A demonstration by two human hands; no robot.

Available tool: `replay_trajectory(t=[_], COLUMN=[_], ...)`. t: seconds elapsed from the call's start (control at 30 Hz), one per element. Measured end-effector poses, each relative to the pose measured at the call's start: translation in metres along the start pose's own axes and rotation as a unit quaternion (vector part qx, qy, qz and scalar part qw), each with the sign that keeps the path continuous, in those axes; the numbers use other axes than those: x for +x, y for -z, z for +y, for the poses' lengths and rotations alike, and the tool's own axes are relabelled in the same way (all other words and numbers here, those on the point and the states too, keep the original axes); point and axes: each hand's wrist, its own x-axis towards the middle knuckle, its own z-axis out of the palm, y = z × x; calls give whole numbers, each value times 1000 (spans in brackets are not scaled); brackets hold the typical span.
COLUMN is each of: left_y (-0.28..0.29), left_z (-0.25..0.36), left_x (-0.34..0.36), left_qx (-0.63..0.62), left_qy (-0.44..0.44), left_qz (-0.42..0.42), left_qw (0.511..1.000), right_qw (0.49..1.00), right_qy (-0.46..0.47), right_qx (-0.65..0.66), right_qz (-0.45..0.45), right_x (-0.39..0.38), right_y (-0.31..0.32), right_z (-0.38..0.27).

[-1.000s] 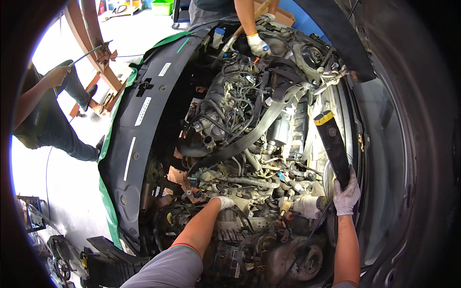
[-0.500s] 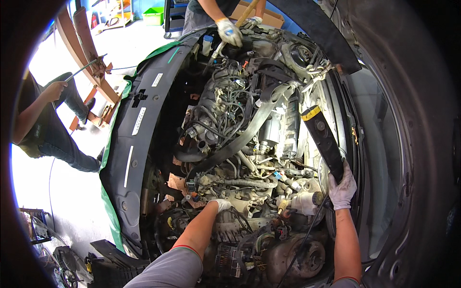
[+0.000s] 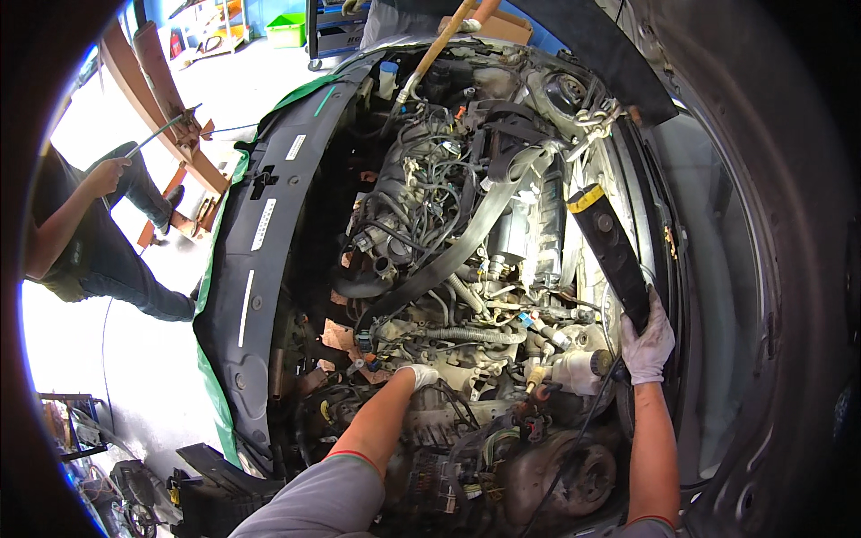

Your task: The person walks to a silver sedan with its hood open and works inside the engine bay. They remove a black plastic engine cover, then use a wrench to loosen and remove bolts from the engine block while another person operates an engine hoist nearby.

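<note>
1. Right hand (image 3: 647,345), white-gloved: closed around the near end of the work light, over the windscreen side of the engine bay.
2. Work light (image 3: 610,247), bar-shaped, black, yellow-capped at the far end: held aslant above the bay, its cap pointing away from the person and slightly left.
3. Left hand (image 3: 418,377), white-gloved: well apart from the right, down among the engine parts; fingers hidden, so whether it grips anything cannot be told.
4. Corrugated hose (image 3: 473,336), grey: just beyond the left hand, running crosswise.
5. Fluid reservoir (image 3: 574,371), pale, dark-capped: between the two hands, nearer the right.
6. Webbing strap (image 3: 480,240), wide, dark grey: lying in a curve across the engine.
7. Chain (image 3: 596,121), metal: at the strap's far end.
8. Wooden pole (image 3: 441,43): slanting into the bay's far end, a co-worker's gloved hand (image 3: 469,25) near it.
9. Thin rod (image 3: 161,134): in the hand of another co-worker (image 3: 67,224), left of the car.
10. Green sheet (image 3: 208,386): along the front panel's (image 3: 256,260) outer edge.
</note>
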Motion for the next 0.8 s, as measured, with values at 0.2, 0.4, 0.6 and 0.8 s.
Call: replay_trajectory(t=[0.2, 0.4, 0.6, 0.8], left_y=[-3, -7, 2, -1], left_z=[-7, -12, -5, -6], left_x=[1, 4, -5, -10], left_qx=[-99, -102, -112, -122], left_qy=[-1, -14, -28, -42], left_qz=[15, 16, 23, 53], left_qw=[995, 995, 993, 990], right_qw=[999, 1000, 1000, 999], right_qy=[37, 26, 0, 25], right_qx=[-15, -9, -9, 10], right_qz=[19, 16, 1, 21], right_x=[-1, -1, -1, -1], right_y=[-5, -5, -2, -3], right_z=[5, 6, 3, 4])
